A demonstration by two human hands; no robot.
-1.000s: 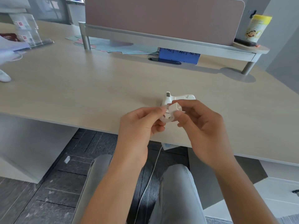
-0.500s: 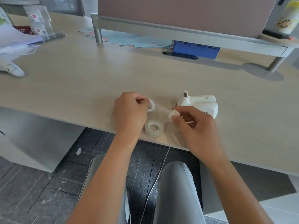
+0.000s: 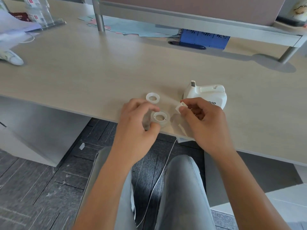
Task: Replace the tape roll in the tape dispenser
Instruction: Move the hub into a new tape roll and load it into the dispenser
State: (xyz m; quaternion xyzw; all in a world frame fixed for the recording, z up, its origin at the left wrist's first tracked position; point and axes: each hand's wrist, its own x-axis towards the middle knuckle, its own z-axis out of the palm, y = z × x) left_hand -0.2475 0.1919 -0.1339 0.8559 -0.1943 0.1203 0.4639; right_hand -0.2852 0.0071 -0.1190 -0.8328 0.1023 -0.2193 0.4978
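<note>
Left hand (image 3: 132, 128) pinches tape roll (image 3: 159, 119) at desk (image 3: 83, 77) edge, right hand (image 3: 204, 123) clamps spool (image 3: 181, 107) beside dispenser (image 3: 206, 95), empty core (image 3: 152, 97) just beyond roll.

On the bench (image 3: 83, 77): one white tape dispenser (image 3: 206, 95) at centre right, one full tape roll (image 3: 160, 118) at the near edge, one empty white core ring (image 3: 152, 97) just above it in frame, one small white spindle piece (image 3: 181, 107), and two hands, left hand (image 3: 136, 128) and right hand (image 3: 206, 123).
</note>
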